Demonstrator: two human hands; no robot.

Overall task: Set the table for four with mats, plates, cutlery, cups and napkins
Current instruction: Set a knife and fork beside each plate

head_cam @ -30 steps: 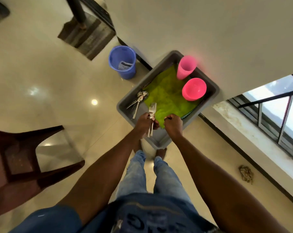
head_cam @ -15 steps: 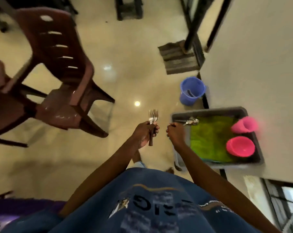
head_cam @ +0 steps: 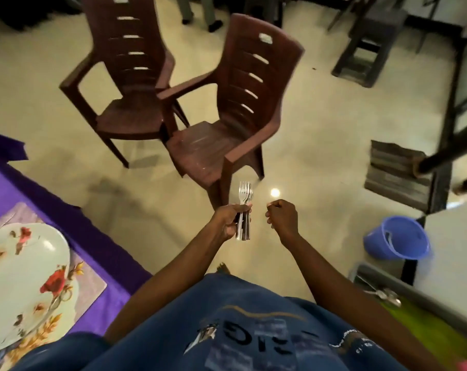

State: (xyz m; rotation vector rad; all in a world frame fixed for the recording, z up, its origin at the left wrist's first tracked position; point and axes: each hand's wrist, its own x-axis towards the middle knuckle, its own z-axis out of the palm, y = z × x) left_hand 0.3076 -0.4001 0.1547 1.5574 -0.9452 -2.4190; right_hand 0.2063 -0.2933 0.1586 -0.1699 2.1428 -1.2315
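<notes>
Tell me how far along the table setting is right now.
Partly done. One place on the purple-covered table already has a mat with a floral plate on it. In hand: the left hand grips a bunch of forks; the right hand is curled and empty. Left to do: laying the forks, plus spoons lying in the grey tub. Cups and napkins are not on the visible part of the table.

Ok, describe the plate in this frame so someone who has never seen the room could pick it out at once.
Start at the purple tablecloth along the left edge. On it lies a pale printed mat, and the plate rests on that mat. It is the only dish in view: pale green, scattered with red and yellow flowers, cut off by the frame's left edge.
</notes>
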